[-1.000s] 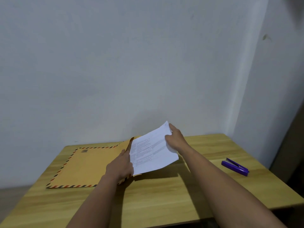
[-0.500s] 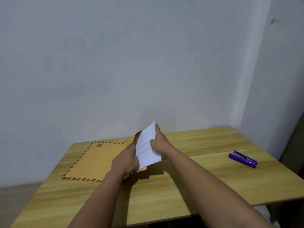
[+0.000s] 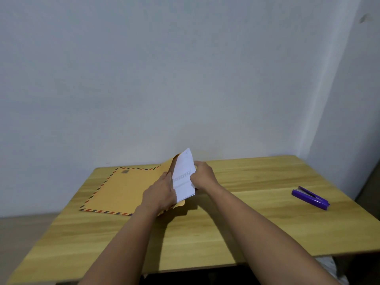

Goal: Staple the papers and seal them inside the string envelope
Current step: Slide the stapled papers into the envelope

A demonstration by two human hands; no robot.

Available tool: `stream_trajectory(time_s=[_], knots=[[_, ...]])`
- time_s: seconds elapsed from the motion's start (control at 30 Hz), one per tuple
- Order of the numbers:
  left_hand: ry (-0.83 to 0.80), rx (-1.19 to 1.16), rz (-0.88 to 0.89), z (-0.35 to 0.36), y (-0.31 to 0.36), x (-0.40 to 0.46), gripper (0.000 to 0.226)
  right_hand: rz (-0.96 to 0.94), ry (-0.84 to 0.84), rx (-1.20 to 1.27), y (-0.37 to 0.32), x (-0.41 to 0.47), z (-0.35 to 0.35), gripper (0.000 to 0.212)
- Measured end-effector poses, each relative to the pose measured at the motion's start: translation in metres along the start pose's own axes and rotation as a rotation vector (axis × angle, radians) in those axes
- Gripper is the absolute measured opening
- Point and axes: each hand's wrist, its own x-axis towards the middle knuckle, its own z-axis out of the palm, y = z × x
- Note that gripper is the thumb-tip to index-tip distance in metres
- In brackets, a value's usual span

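Spanning most of the frame's lower half, a light wooden table (image 3: 257, 223) stands against a pale wall (image 3: 185, 68), in a corner of the room. On its left part lies a mustard-yellow envelope (image 3: 123, 192), flat on the wood, its long axis running left to right and its open end pointing right, toward the hands. A border of red and dark slanted stripes edges it, and a small dark mark sits near its far left corner; what the mark is cannot be told. The flap at the open end is raised off the table. The person's left hand (image 3: 160, 194) rests on the envelope's right end, its fingers lying along the opening and on the sheets; whether they pinch the flap cannot be told. The right hand (image 3: 203, 175) grips the far edge of a set of white papers (image 3: 184, 177), thumb and fingers closed on them. The papers stand tilted, long axis running from near to far, with their left part already inside the envelope's mouth and faint printed lines on the exposed face. Well apart, near the table's right edge, lies a purple stapler (image 3: 310, 198), untouched, its long axis set diagonally.
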Motion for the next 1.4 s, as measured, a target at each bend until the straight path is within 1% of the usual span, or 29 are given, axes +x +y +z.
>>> stream_trajectory(time_s=[0.13, 0.2, 0.3, 0.33, 0.43, 0.53, 0.63, 0.7, 0.77, 0.83, 0.93, 1.0, 1.03, 1.07, 1.13, 1.2, 1.23, 1.27, 1.33, 1.37, 1.4], knots=[[0.02, -0.016, 0.028, 0.001, -0.009, 0.0, 0.049, 0.004, -0.027, -0.035, -0.002, 0.002, 0.021, 0.045], [0.009, -0.017, 0.007, 0.001, -0.016, 0.002, 0.051, 0.015, -0.029, -0.038, -0.001, -0.001, 0.025, 0.048], [-0.011, 0.017, -0.01, 0.003, -0.017, 0.003, 0.058, -0.007, 0.021, -0.046, 0.003, -0.004, 0.024, 0.058], [-0.02, 0.029, -0.012, 0.004, -0.015, 0.003, 0.058, -0.007, 0.029, -0.064, 0.004, -0.003, 0.024, 0.059], [-0.022, 0.023, 0.006, 0.005, -0.008, 0.005, 0.059, 0.021, 0.037, -0.118, 0.004, 0.002, 0.024, 0.042], [0.018, -0.023, 0.049, 0.007, -0.008, 0.008, 0.053, 0.056, 0.01, -0.128, 0.002, 0.006, 0.028, 0.029], [0.048, -0.026, 0.074, 0.009, -0.014, 0.012, 0.051, 0.118, -0.024, -0.069, 0.0, 0.01, 0.036, 0.025], [0.058, -0.043, 0.097, 0.009, -0.018, 0.012, 0.058, 0.145, -0.058, -0.005, -0.002, 0.015, 0.042, 0.024], [0.062, -0.084, 0.133, 0.009, -0.02, 0.01, 0.073, 0.176, -0.103, 0.07, -0.005, 0.02, 0.05, 0.018], [0.057, -0.09, 0.128, 0.007, -0.021, 0.009, 0.076, 0.189, -0.153, 0.121, -0.008, 0.022, 0.058, 0.013], [0.042, -0.08, 0.09, 0.009, -0.027, 0.01, 0.073, 0.173, -0.225, 0.104, -0.011, 0.019, 0.068, 0.017], [0.039, -0.066, 0.086, 0.012, -0.031, 0.01, 0.071, 0.17, -0.231, 0.08, -0.007, 0.02, 0.07, 0.019], [0.046, -0.06, 0.092, 0.013, -0.031, 0.01, 0.07, 0.16, -0.207, 0.071, -0.005, 0.019, 0.069, 0.02], [0.055, -0.056, 0.099, 0.014, -0.03, 0.01, 0.07, 0.14, -0.147, 0.055, -0.002, 0.019, 0.067, 0.022], [0.058, -0.048, 0.104, 0.015, -0.025, 0.01, 0.073, 0.08, 0.031, -0.02, 0.005, 0.019, 0.059, 0.027], [0.067, -0.058, 0.109, 0.013, -0.019, 0.009, 0.076, 0.045, 0.157, -0.072, 0.011, 0.014, 0.048, 0.041], [0.074, -0.065, 0.111, 0.012, -0.016, 0.009, 0.077, 0.051, 0.185, -0.073, 0.015, 0.013, 0.043, 0.05], [0.079, -0.068, 0.108, 0.011, -0.013, 0.008, 0.077, 0.074, 0.18, -0.045, 0.019, 0.012, 0.038, 0.058], [0.091, -0.067, 0.091, 0.007, -0.008, 0.007, 0.079, 0.167, 0.074, 0.136, 0.022, 0.006, 0.03, 0.07], [0.1, -0.07, 0.085, 0.004, -0.004, 0.005, 0.08, 0.207, -0.006, 0.241, 0.022, -0.001, 0.027, 0.066], [0.101, -0.074, 0.076, 0.0, 0.0, 0.002, 0.08, 0.217, -0.084, 0.317, 0.022, -0.008, 0.023, 0.054]])
